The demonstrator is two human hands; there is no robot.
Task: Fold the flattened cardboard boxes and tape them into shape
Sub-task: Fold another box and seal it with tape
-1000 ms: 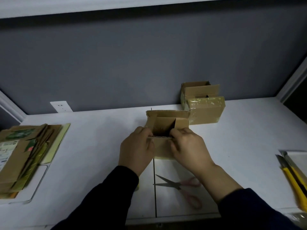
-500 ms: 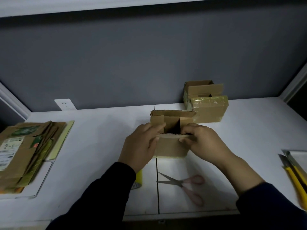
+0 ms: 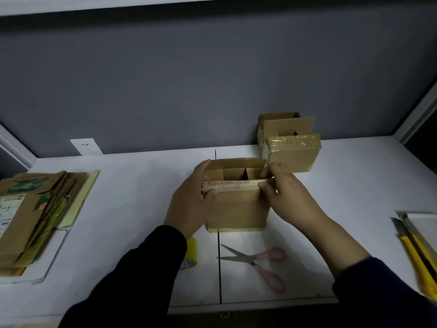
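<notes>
On a white bench (image 3: 142, 185) under a grey wall, the box (image 3: 236, 209) stands at centre frame, open end up. The left hand (image 3: 191, 200) wraps its grip round the left side, likely to steady it. The right hand (image 3: 283, 195) pinches the near flap (image 3: 231, 184), apparently to fold it.

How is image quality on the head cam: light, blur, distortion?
Head view: dim overall, brightest on the table around the scissors; the flat cardboard stack at left is smeared by motion blur; the box in the middle is fairly sharp; mild wide-angle bowing toward the edges.
</notes>
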